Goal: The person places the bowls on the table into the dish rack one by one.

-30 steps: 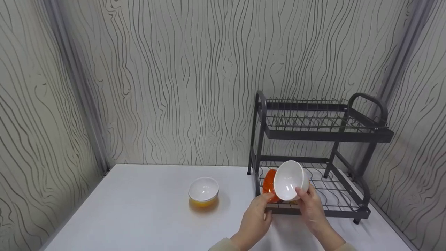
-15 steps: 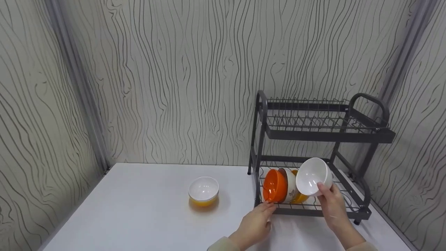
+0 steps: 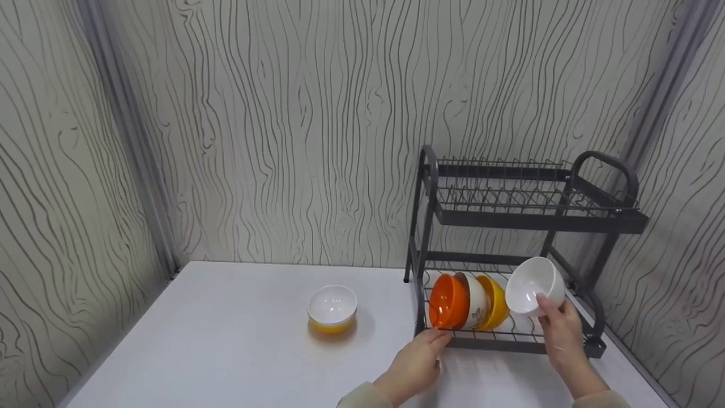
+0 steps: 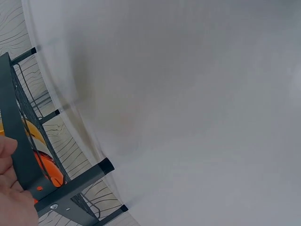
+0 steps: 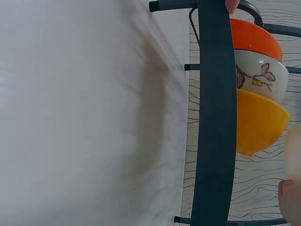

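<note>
My right hand (image 3: 562,334) grips a white bowl (image 3: 535,286) near its rim, thumb on the inside. The bowl is tilted, its mouth facing left and toward me, over the right part of the rack's lower tier. To its left an orange bowl (image 3: 447,301), a white bowl with a leaf pattern (image 5: 261,75) and a yellow bowl (image 5: 258,123) lean in a row on that tier. My left hand (image 3: 412,365) rests at the rack's front rail (image 5: 214,141), fingertips just below the orange bowl. In the right wrist view the held bowl shows only partly, at the right edge.
The dark two-tier dish rack (image 3: 538,221) stands on the right of the white table (image 3: 238,340), its wire upper tier above the bowls. Left of it is another bowl (image 3: 332,309), white inside and yellow below. Wood-patterned panels (image 3: 283,130) enclose the back and sides.
My right hand has moved right with the white bowl, uncovering the patterned and yellow bowls. The left hand has dropped slightly from the orange bowl to the front rail.
</note>
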{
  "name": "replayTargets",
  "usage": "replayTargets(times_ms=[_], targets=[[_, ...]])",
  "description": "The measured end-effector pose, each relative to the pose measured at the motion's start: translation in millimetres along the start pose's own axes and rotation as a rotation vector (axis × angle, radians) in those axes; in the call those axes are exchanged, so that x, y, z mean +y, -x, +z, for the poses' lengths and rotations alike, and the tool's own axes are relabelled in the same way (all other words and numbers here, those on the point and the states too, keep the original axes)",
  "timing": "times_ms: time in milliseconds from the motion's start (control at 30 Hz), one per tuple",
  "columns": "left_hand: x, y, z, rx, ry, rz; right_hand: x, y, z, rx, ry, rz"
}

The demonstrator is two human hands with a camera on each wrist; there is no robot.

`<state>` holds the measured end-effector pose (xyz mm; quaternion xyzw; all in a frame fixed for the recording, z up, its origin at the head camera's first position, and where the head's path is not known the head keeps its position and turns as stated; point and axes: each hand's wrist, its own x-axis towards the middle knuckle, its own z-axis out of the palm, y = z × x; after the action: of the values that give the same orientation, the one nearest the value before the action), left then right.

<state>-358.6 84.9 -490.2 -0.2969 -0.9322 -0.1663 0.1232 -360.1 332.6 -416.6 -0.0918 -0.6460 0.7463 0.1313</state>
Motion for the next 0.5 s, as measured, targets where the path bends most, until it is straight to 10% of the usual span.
replayTargets(times_ms=[500], targets=[[0.8,1.6,1.9,0.059,-0.091,0.037,17.6,-16.3,-14.8,0.078,0.179,0.023]])
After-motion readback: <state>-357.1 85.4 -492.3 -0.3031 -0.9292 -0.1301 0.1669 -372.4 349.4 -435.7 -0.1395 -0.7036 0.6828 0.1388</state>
